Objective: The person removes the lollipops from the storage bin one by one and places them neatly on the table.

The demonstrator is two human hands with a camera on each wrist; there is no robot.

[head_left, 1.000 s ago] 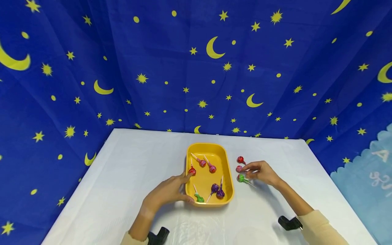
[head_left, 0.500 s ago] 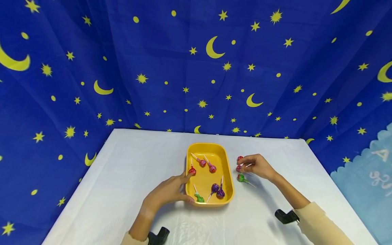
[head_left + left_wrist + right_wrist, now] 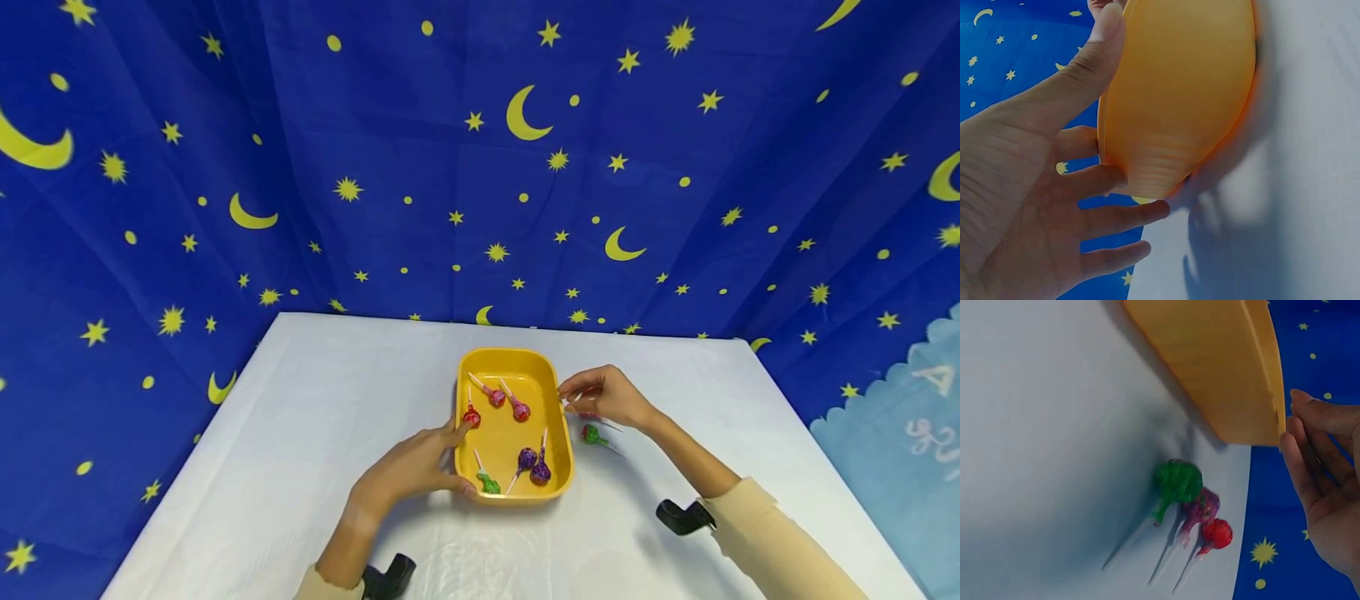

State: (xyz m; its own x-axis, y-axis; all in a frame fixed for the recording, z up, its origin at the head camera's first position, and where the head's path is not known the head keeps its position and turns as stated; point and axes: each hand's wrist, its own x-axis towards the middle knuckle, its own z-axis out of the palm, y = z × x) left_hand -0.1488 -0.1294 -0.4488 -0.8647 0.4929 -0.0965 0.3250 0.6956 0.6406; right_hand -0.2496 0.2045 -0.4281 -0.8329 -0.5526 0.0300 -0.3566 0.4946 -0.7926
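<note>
A yellow tray [image 3: 557, 367] stands on the table. It holds red, pink, purple and green lollipops, including a red lollipop [image 3: 471, 417] by the left wall and a green lollipop [image 3: 487, 483] at the near left. My left hand [image 3: 411, 467] rests on the tray's near left corner, thumb on the rim, fingers spread and mostly straight. My right hand [image 3: 611, 398] has its fingertips at the right rim; no lollipop shows in it. Below it, in the right wrist view, lie a green lollipop [image 3: 1177, 481], a pink-purple lollipop [image 3: 1202, 505] and a red lollipop [image 3: 1217, 533].
A white cover lies over the table [image 3: 360, 375]. Behind it hangs a blue cloth [image 3: 420, 150] with yellow moons and stars. A light blue panel [image 3: 907, 433] is at the right. Black wrist mounts [image 3: 684, 517] sit by both sleeves.
My right hand has moved left and away from me, from the loose lollipops to the tray's right rim. The left hand and tray have stayed in place.
</note>
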